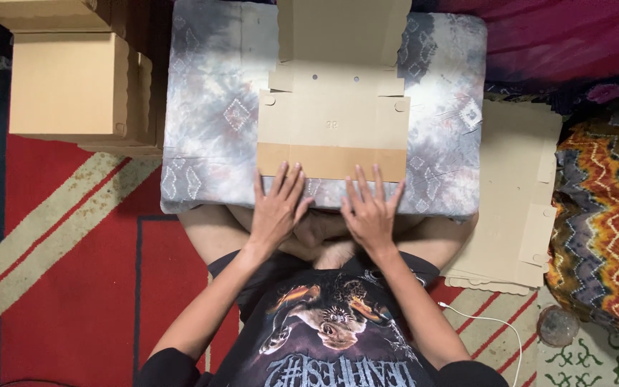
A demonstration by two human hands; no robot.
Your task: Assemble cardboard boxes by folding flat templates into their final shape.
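box blank (332,129) flat on bench (209,143), centre, near edge | near flap folded up, far panels not yet raised | left hand (275,211) and right hand (370,215) pressing the fold, fingers spread, gripping nothing | finished boxes (73,82) stacked left, flat blanks (517,208) right

A home floor used for box packing is shown: a red patterned rug (73,236), a zigzag blanket (603,215), a cloth-covered worktop (209,129), finished boxes (73,82) stacked left and flat cardboard blanks (517,193) piled right.
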